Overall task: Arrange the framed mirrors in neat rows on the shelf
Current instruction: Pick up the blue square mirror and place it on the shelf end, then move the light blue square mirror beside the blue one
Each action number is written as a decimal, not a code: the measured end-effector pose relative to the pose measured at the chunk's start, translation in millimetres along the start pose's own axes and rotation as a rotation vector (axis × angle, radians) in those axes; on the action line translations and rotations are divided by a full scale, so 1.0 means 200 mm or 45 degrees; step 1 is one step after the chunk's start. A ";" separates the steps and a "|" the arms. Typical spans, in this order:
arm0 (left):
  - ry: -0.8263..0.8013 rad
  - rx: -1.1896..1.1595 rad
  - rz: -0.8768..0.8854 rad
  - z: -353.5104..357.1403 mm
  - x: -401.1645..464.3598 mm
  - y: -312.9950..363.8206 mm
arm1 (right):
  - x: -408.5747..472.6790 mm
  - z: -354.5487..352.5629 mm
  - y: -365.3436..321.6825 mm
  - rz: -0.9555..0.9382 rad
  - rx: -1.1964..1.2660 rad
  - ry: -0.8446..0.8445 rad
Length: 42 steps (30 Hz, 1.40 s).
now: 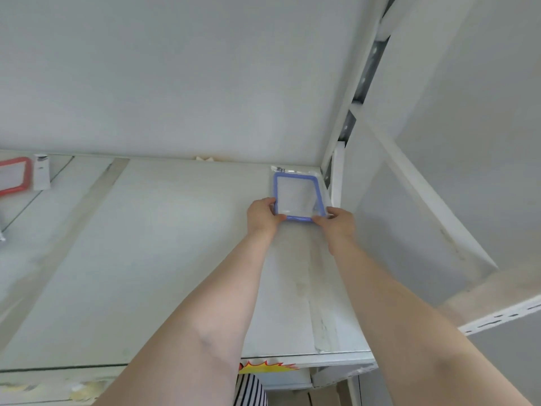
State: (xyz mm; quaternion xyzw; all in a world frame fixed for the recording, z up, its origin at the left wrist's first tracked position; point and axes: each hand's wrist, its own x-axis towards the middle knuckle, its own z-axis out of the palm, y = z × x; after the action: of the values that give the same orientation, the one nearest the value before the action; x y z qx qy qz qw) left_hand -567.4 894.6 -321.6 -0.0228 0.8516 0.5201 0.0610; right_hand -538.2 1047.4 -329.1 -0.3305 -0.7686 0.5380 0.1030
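A blue-framed mirror [296,197] in clear plastic wrap lies flat in the back right corner of the white shelf [164,244]. My left hand [263,215] grips its near left corner. My right hand [336,221] grips its near right corner. Both arms reach forward over the shelf. A red-framed mirror [14,175] lies at the far left edge of the shelf, partly cut off by the frame, with a white packet [41,171] beside it.
The shelf's back wall [175,83] rises behind the mirrors. A white upright post [351,92] and a slanted side panel [424,200] close off the right side. A yellow and red price sticker [269,367] sits on the shelf's front edge.
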 end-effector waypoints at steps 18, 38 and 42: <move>0.010 0.195 -0.010 0.01 0.04 0.00 | 0.01 -0.02 -0.05 0.063 -0.390 0.092; -0.006 0.907 -0.028 -1.11 -1.06 -0.14 | -1.29 0.16 -0.41 -0.726 -0.876 -0.770; 0.049 0.951 -0.074 -1.36 -1.24 -0.31 | -1.56 0.32 -0.42 -0.896 -1.020 -0.830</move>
State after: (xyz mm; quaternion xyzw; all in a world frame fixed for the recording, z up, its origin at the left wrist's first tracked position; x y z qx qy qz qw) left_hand -337.2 617.4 -221.8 -0.0329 0.9826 0.1712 0.0638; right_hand -366.8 789.2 -217.5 0.1107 -0.9654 0.2151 -0.0978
